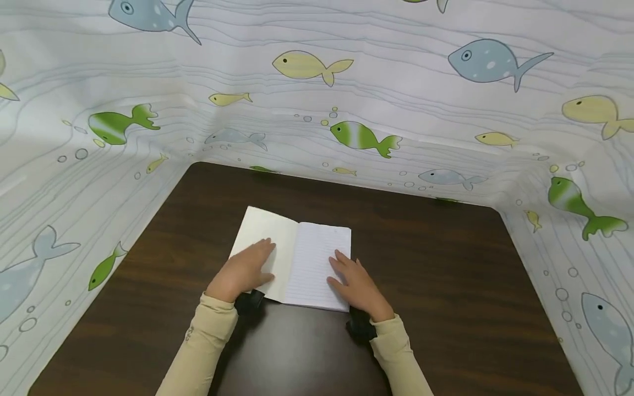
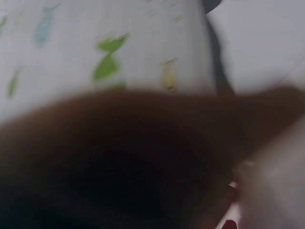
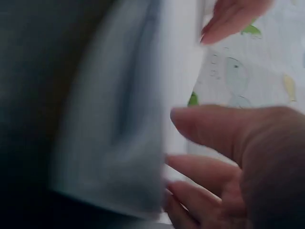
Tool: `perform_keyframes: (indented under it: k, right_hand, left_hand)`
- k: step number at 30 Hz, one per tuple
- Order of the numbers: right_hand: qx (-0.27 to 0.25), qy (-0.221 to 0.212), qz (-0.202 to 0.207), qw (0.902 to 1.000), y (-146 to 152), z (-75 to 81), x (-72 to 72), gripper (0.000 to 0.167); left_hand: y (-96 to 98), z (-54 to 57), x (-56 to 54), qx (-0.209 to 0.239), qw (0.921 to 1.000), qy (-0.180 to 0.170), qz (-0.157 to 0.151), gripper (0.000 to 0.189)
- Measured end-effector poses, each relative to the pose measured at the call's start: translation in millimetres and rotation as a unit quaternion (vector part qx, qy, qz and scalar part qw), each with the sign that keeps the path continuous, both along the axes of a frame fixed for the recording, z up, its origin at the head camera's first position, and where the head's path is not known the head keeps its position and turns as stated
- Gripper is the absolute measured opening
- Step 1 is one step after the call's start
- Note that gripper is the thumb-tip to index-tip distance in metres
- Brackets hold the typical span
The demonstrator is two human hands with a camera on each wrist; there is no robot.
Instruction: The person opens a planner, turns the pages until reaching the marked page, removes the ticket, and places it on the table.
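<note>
Open notebook, frame centre
Left hand rests on its blank side, right hand on its lined page, both grips apart.

- Your right grip has its fingers at the edge of the blurred notebook, with your thumb to their left.
- Farther left, your left grip shows only in part.
- The fish-print sheet stands at the far side.
</note>
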State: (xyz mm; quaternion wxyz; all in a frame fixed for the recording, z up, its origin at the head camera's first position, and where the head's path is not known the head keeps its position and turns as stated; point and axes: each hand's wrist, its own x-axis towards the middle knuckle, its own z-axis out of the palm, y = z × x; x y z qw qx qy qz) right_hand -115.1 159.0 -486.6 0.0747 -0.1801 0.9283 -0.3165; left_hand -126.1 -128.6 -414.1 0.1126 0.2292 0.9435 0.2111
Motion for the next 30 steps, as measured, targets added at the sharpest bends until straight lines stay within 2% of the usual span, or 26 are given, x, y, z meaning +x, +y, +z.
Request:
perform_keyframes:
  k: [2, 4, 6, 8, 12, 15, 19, 22, 24, 27, 30]
  right_hand:
    - [0.008, 0.014, -0.007, 0.9998, 3, -7.9, 5.1, 0.058]
    - [0.002, 0.021, -0.016, 0.9997, 5, -14.6, 9.8, 0.061]
    - [-0.006, 0.017, -0.027, 0.9995, 7, -19.0, 14.2, 0.064]
    - [-0.023, 0.005, -0.044, 0.9987, 8, -21.1, 17.6, 0.069]
    - [-0.052, -0.009, -0.083, 0.9951, 11, -24.2, 22.1, 0.078]
    - [-0.056, 0.014, -0.096, 0.9938, 12, -26.5, 22.1, 0.082]
    - [0.01, 0.07, -0.087, 0.9937, 11, -30.2, 18.3, 0.083]
    - [0.07, 0.106, -0.081, 0.9886, 8, -30.8, 15.5, 0.085]
    - [0.085, 0.116, -0.08, 0.9863, 5, -29.5, 14.1, 0.086]
    - [0.09, 0.116, -0.072, 0.9866, -1, -27.7, 11.4, 0.087]
    - [0.073, 0.102, -0.058, 0.9905, -6, -28.0, 8.7, 0.086]
  left_hand:
    - [7.2, -28.3, -4.0, 0.0, 0.9986, -0.049, -0.019, 0.095]
    - [16.3, -52.3, -3.2, 0.002, 0.9969, -0.069, -0.036, 0.12]
    - [24.3, -68.5, 0.2, 0.005, 0.997, -0.064, -0.044, 0.135]
    - [31.0, -77.5, 3.7, -0.002, 0.9981, -0.043, -0.044, 0.14]
    - [40.0, -89.5, 6.1, 0.009, 0.998, 0.027, -0.057, 0.133]
    - [47.0, -98.0, 5.7, 0.013, 0.993, 0.086, -0.08, 0.123]
    - [52.8, -104.6, 2.3, 0.007, 0.9854, 0.14, -0.097, 0.114]
    - [53.8, -106.1, 0.1, 0.002, 0.983, 0.155, -0.099, 0.114]
    - [53.8, -106.3, -1.2, 0.004, 0.9815, 0.163, -0.101, 0.115]
    - [53.7, -107.3, -2.9, 0.014, 0.9801, 0.17, -0.102, 0.116]
    - [54.2, -110.0, -5.0, 0.031, 0.9785, 0.177, -0.102, 0.117]
